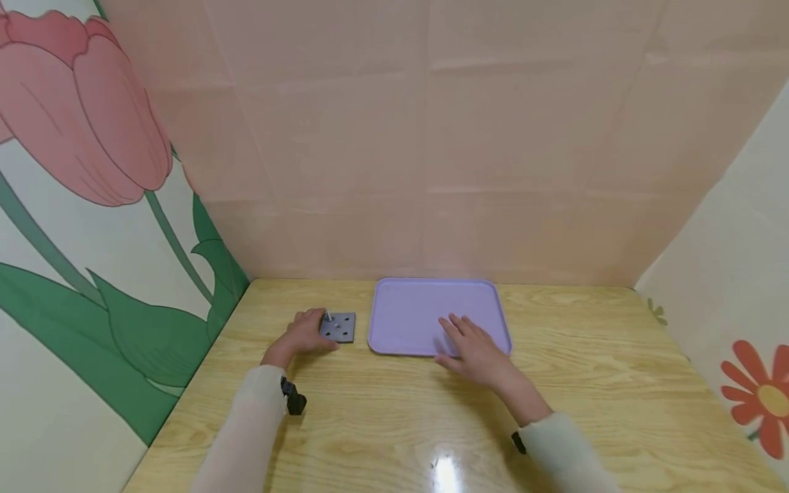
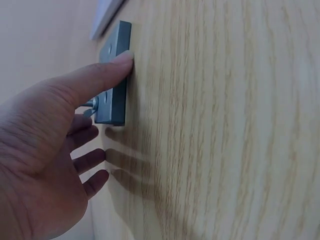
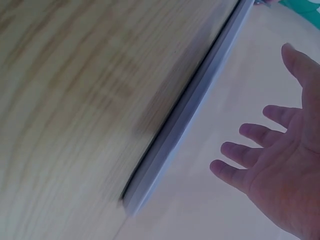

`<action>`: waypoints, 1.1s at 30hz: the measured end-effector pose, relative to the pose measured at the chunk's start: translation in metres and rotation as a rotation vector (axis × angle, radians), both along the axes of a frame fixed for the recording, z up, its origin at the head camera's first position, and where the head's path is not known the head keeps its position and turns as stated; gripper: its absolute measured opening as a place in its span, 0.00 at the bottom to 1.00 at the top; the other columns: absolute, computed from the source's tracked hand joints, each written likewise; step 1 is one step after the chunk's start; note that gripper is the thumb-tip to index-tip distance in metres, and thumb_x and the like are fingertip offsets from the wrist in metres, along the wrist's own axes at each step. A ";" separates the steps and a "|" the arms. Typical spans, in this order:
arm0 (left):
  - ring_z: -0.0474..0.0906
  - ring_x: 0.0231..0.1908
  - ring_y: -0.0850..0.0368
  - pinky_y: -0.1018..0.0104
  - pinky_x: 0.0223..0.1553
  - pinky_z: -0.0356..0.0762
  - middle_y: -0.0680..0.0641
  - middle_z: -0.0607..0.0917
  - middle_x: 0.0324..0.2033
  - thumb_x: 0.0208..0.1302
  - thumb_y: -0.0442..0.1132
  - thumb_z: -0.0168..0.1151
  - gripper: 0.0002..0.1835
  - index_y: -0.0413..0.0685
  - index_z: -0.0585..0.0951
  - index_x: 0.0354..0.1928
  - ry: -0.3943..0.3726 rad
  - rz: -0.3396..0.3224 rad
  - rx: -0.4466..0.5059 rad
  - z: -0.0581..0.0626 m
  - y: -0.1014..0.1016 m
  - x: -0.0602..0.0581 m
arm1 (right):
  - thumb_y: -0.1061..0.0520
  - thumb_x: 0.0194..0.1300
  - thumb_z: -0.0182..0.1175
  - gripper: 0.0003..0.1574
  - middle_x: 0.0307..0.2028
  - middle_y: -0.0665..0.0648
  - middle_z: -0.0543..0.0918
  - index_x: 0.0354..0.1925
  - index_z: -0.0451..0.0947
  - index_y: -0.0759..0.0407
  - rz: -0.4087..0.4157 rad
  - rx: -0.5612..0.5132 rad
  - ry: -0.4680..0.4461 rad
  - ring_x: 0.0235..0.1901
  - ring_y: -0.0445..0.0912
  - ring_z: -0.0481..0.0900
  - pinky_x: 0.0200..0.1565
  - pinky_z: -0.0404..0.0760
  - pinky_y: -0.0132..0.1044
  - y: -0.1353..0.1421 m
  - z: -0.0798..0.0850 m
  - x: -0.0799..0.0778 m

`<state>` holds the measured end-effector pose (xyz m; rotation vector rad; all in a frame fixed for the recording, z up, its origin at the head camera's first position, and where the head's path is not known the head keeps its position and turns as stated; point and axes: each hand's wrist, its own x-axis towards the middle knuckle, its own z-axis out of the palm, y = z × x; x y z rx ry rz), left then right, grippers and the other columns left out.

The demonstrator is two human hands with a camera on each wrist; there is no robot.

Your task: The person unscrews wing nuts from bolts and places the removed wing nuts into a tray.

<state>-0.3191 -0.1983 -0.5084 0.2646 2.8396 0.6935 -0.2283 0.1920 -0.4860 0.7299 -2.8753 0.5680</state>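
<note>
A grey square plate [image 1: 346, 329] with several dark holes lies flat on the wooden table, left of the purple tray [image 1: 401, 311]. From its far left corner a small metal screw [image 1: 329, 315] stands up; in the left wrist view the screw [image 2: 90, 106] is partly hidden. My left hand [image 1: 306, 333] is at the plate's left side. Its thumb [image 2: 102, 75] lies along the near edge, and the other fingers extend loosely past the screw; whether they touch the plate's far side is hidden. Above the tray's near right part, my right hand [image 1: 481, 352] hovers with fingers spread, holding nothing.
The tray's far edge lies close to the pink-beige back wall [image 1: 425, 171]. Side walls with a tulip print [image 1: 80, 116] and a red flower print [image 1: 770, 397] border the table [image 1: 616, 363]. Both sleeves carry a dark wrist device [image 1: 294, 400].
</note>
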 end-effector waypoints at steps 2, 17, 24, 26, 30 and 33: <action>0.60 0.68 0.36 0.35 0.68 0.58 0.35 0.67 0.72 0.54 0.54 0.77 0.53 0.36 0.62 0.75 0.001 -0.011 -0.013 0.002 -0.001 0.000 | 0.42 0.68 0.65 0.48 0.71 0.74 0.64 0.74 0.61 0.65 0.013 -0.001 -0.003 0.70 0.73 0.60 0.67 0.62 0.68 -0.003 0.001 -0.001; 0.71 0.57 0.43 0.41 0.61 0.69 0.38 0.77 0.60 0.44 0.61 0.81 0.51 0.35 0.74 0.65 0.067 -0.003 -0.067 0.001 0.000 -0.002 | 0.42 0.67 0.65 0.47 0.71 0.73 0.65 0.74 0.63 0.64 0.066 -0.003 -0.011 0.69 0.71 0.62 0.69 0.63 0.64 -0.029 -0.001 -0.009; 0.72 0.58 0.45 0.46 0.62 0.71 0.39 0.76 0.61 0.43 0.62 0.80 0.54 0.36 0.72 0.67 0.124 -0.011 -0.060 -0.001 0.001 -0.001 | 0.41 0.67 0.65 0.48 0.72 0.70 0.65 0.74 0.62 0.62 0.073 -0.003 -0.040 0.70 0.69 0.62 0.70 0.63 0.62 -0.042 0.003 -0.010; 0.72 0.58 0.45 0.47 0.63 0.71 0.39 0.76 0.61 0.43 0.63 0.80 0.54 0.36 0.72 0.68 0.127 -0.013 -0.056 0.001 0.001 0.001 | 0.41 0.68 0.65 0.48 0.72 0.70 0.64 0.75 0.62 0.61 0.070 0.001 -0.056 0.71 0.68 0.62 0.70 0.63 0.61 -0.047 0.004 -0.008; 0.71 0.58 0.46 0.49 0.63 0.71 0.40 0.76 0.61 0.43 0.62 0.79 0.54 0.37 0.71 0.69 0.131 -0.014 -0.057 0.008 0.002 0.007 | 0.41 0.68 0.65 0.48 0.73 0.69 0.63 0.75 0.61 0.60 0.063 -0.003 -0.088 0.72 0.67 0.60 0.71 0.62 0.60 -0.057 0.006 -0.004; 0.71 0.57 0.47 0.49 0.62 0.72 0.41 0.76 0.59 0.43 0.62 0.79 0.54 0.38 0.71 0.68 0.141 -0.019 -0.051 0.015 0.004 0.012 | 0.41 0.67 0.66 0.49 0.73 0.69 0.63 0.76 0.60 0.60 0.062 -0.006 -0.095 0.72 0.67 0.60 0.71 0.62 0.60 -0.063 0.005 -0.002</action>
